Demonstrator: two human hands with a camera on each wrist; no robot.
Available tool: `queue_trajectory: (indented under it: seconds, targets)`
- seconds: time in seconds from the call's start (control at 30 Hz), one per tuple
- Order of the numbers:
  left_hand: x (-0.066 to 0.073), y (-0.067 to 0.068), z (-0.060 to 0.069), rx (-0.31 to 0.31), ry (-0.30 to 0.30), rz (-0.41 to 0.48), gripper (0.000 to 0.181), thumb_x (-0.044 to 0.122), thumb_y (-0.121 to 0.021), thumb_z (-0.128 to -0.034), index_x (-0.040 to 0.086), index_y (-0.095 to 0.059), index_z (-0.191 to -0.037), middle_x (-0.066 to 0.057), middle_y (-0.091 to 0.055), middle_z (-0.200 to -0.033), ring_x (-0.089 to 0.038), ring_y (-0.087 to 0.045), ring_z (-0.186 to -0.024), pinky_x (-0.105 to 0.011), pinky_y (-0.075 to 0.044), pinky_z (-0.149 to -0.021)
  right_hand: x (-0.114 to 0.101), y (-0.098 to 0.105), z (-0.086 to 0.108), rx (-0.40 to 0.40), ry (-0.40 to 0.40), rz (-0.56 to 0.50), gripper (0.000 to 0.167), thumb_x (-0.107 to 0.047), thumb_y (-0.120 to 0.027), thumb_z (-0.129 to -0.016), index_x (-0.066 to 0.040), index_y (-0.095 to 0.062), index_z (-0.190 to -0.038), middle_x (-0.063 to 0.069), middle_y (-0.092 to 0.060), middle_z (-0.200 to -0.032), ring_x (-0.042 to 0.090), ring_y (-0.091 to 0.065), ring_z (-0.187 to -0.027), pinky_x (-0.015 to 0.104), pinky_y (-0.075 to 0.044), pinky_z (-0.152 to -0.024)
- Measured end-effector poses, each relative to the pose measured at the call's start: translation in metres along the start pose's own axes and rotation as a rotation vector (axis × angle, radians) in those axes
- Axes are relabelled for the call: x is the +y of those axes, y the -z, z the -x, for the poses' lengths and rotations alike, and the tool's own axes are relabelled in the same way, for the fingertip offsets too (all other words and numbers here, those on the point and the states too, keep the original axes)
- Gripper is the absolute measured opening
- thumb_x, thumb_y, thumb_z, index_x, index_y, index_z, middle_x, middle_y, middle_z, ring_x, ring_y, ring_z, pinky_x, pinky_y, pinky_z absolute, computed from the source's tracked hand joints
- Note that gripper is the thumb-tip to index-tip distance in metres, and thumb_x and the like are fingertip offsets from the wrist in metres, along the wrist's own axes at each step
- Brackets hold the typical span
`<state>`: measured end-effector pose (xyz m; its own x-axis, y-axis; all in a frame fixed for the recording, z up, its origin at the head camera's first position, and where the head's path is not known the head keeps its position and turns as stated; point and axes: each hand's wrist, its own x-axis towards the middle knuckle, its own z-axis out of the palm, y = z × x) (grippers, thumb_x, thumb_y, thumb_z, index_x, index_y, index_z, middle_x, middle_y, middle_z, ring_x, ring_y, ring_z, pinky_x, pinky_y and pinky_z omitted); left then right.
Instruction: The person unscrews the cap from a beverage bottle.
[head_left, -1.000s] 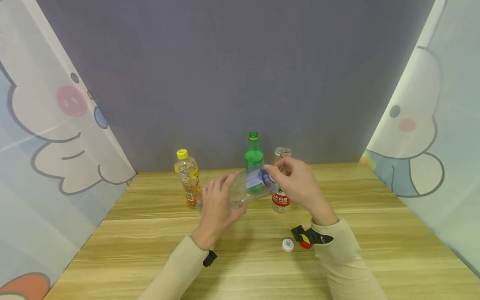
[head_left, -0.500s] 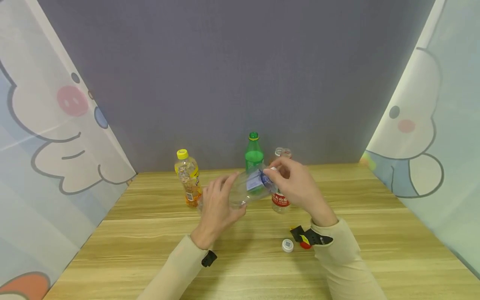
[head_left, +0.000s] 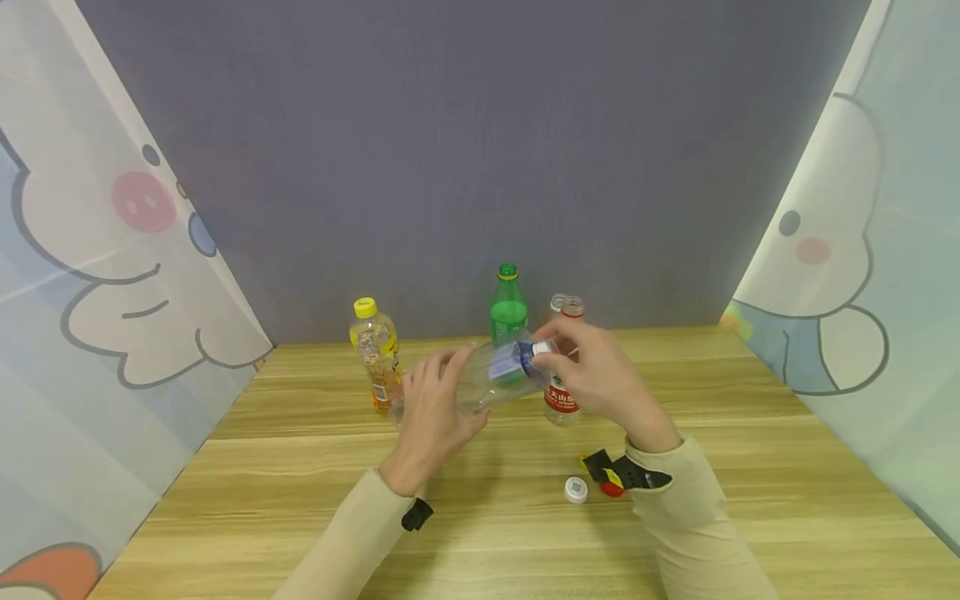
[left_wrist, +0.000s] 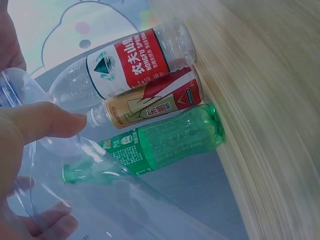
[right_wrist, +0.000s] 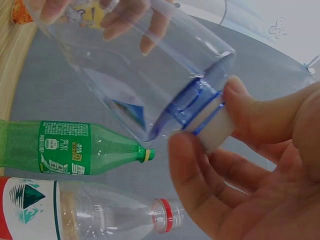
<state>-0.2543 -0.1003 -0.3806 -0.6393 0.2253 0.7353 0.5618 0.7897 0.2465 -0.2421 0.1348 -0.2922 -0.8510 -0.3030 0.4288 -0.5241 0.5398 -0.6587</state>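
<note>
A clear plastic bottle [head_left: 487, 379] with a blue and pale label lies tilted in the air between both hands, its neck toward the right. My left hand [head_left: 435, 408] grips it round the body. With thumb and fingertips, my right hand [head_left: 596, 371] pinches the white cap [right_wrist: 212, 125] at its neck. Behind it a green bottle [head_left: 508, 312] stands upright without a cap. Just past the right hand is an uncapped water bottle [left_wrist: 140, 60] with a red and white label. Beside that one stands a bottle with a gold and red label [left_wrist: 155, 97].
A yellow-capped bottle [head_left: 373, 354] stands on the wooden table [head_left: 300, 500] left of the held one. In front of the right forearm lie a loose white cap [head_left: 576, 490] and a red cap [head_left: 612, 489]. A grey panel [head_left: 465, 167] rises behind the table.
The right fingers have shifted round the neck, so the white cap now shows between them. The left hand keeps its grip on the bottle, nearly still.
</note>
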Motion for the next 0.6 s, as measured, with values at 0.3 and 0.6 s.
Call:
queue_trajectory:
  seconds: [0.3,0.6]
  targets:
    - [-0.0017,0.0014,-0.0006,-0.017,0.014,-0.005,0.100,0.017,-0.100,-0.0557,0.017,-0.052,-0.143,-0.016,-0.059,-0.127,-0.036,-0.054,-0.112,-0.052,-0.039,-0.092,-0.0022,-0.0004,0.0001,0.007,0.024,0.034,0.021,-0.003,-0.075,-0.089,-0.008,-0.072,-0.109,0.008,-0.070,-0.108,0.027,-0.069,-0.092,0.045,-0.057,-0.080]
    - [-0.0011,0.0032,-0.0020,-0.047,0.055,0.007,0.101,0.019,-0.100,-0.0572,0.015,-0.050,-0.145,-0.017,-0.059,-0.129,-0.037,-0.055,-0.114,-0.052,-0.039,-0.096,-0.0022,-0.0022,-0.0016,0.036,0.164,0.023,0.029,0.012,-0.074,-0.084,-0.003,-0.074,-0.109,0.010,-0.069,-0.120,0.030,-0.063,-0.116,0.046,-0.053,-0.097]
